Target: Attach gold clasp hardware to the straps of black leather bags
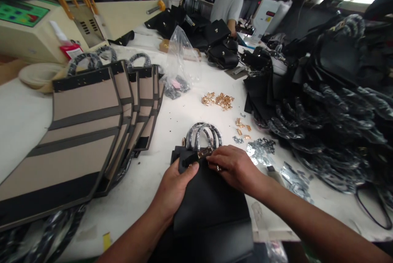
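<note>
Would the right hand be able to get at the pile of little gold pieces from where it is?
Probably yes: the gold pieces lie loose on the table ahead of the right hand, with nothing covering them, though that hand is busy at the bag's clasp.

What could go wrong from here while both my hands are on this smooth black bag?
Your right hand seems to touch just one end of the gold-coloured metal clasp, so the clasp might slip and scratch the bag. Your right forearm passes close to the loose, flat silver metal plates and could sweep some aside.
</note>
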Motion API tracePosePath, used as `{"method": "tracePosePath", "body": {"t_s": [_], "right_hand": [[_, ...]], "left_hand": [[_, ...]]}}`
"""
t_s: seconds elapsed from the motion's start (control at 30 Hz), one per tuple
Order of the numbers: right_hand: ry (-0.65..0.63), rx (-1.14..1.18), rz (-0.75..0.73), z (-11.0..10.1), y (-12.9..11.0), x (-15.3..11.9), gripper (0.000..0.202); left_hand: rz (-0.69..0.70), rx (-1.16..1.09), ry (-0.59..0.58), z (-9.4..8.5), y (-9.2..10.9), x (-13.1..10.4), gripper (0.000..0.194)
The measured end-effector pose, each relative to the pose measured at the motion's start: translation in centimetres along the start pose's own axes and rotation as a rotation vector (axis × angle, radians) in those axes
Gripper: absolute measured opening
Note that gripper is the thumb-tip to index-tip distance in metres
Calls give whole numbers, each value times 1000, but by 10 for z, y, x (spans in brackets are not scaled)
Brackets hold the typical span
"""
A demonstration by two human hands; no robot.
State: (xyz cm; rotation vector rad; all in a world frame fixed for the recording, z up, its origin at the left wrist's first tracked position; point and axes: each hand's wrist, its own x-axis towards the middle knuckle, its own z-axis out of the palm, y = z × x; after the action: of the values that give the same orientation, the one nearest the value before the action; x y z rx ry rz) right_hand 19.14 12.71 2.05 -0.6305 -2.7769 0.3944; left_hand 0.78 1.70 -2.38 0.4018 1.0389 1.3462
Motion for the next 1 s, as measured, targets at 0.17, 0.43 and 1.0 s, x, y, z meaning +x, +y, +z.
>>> {"method": "tracePosePath", "body": {"t_s": [0.17, 0.43, 1.0], "right_hand": [[-138, -37, -42, -9, 1, 10, 28], [39, 426, 158, 3, -2, 1, 19], [60, 273, 285, 9, -16, 4, 19]], "left_hand": [[46, 44, -1, -1, -3, 1, 48], [149, 210, -23, -4, -5, -1, 38], [214, 238, -45, -9, -5, -1, 33]]}}
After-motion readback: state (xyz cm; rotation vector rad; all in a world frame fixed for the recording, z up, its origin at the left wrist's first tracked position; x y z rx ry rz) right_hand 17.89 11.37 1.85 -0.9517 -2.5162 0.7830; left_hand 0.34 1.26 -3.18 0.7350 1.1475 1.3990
